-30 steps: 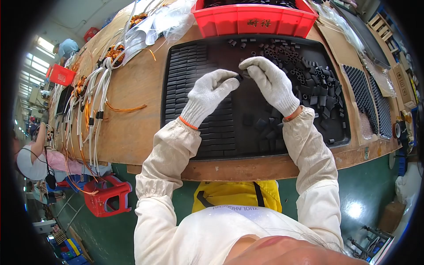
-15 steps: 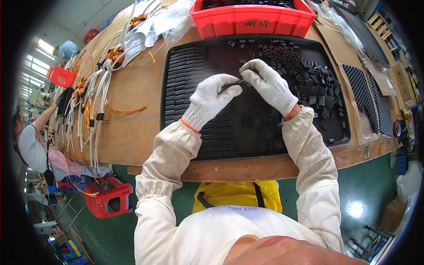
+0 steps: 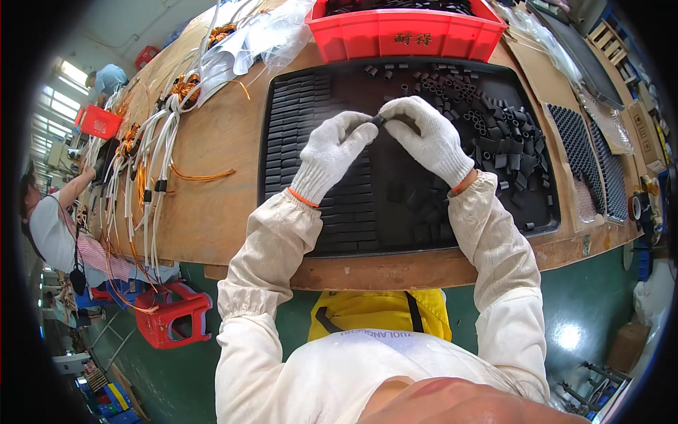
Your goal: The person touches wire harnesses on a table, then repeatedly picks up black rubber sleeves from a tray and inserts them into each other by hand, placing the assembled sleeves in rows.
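Observation:
Both my hands wear white knitted gloves and meet above the black tray (image 3: 417, 249). Between their fingertips is a small black sleeve (image 3: 378, 121), partly covered by the gloves. My left hand (image 3: 332, 152) pinches it from the left, and my right hand (image 3: 427, 138) pinches it from the upper right. Under and left of my left hand, black pieces (image 3: 293, 120) lie in neat, close columns. On the tray's right side, loose short black tubes (image 3: 494, 127) are scattered, some on end and some on their sides.
A red bin (image 3: 406, 39) full of black pieces stands behind the tray. Copper coils with white leads (image 3: 166, 113) and clear plastic (image 3: 265, 39) lie at left. A person (image 3: 53, 226) sits far left near a red stool (image 3: 173, 314). Black textured sheets (image 3: 575, 148) lie at right.
My fingertips have come closer together around the black sleeve. My left hand has shifted slightly left and up, and my right hand has turned a little, its fingertips now lower and further left.

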Available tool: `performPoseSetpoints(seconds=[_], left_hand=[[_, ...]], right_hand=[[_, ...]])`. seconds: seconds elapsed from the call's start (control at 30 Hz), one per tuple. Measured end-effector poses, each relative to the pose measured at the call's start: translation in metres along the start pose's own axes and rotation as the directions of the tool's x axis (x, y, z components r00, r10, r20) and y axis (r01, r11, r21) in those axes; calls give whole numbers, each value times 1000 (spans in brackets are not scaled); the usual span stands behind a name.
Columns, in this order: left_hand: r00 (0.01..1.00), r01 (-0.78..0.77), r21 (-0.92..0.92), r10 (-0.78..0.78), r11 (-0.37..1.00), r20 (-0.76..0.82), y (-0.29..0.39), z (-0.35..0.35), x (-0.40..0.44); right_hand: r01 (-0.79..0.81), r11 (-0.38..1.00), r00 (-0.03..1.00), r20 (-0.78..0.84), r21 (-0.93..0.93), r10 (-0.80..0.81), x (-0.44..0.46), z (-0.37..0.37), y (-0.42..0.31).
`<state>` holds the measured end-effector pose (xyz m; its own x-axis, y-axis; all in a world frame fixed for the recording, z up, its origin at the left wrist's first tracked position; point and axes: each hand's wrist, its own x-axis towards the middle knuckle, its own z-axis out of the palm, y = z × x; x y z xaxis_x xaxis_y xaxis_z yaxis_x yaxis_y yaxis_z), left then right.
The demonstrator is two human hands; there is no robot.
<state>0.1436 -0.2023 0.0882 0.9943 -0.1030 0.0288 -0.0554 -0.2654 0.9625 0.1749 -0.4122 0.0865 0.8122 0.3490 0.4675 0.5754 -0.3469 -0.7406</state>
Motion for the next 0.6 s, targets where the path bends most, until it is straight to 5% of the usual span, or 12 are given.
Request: performPoseSetpoints(seconds=[0.2, 0.33, 0.4, 0.47, 0.6], left_hand=[[999, -29, 142, 33, 989, -20, 6, 0, -1], [968, -211, 206, 233, 956, -90, -17, -13, 16], [887, -322, 483, 437, 815, -147, -25, -35, 39], [885, -218, 740, 449, 636, -125, -24, -55, 59], [918, -148, 857, 390, 493, -66, -34, -64, 91]], right_hand=[[107, 991, 993, 55, -86, -102, -2, -1, 0], [152, 973, 988, 3, -171, -154, 0, 1, -2], [99, 966, 995, -1, -237, -102, -1, 2, 1], [122, 954, 991, -22, -273, -133, 0, 0, 4], [178, 940, 974, -84, -291, -211, 2, 1, 8]])
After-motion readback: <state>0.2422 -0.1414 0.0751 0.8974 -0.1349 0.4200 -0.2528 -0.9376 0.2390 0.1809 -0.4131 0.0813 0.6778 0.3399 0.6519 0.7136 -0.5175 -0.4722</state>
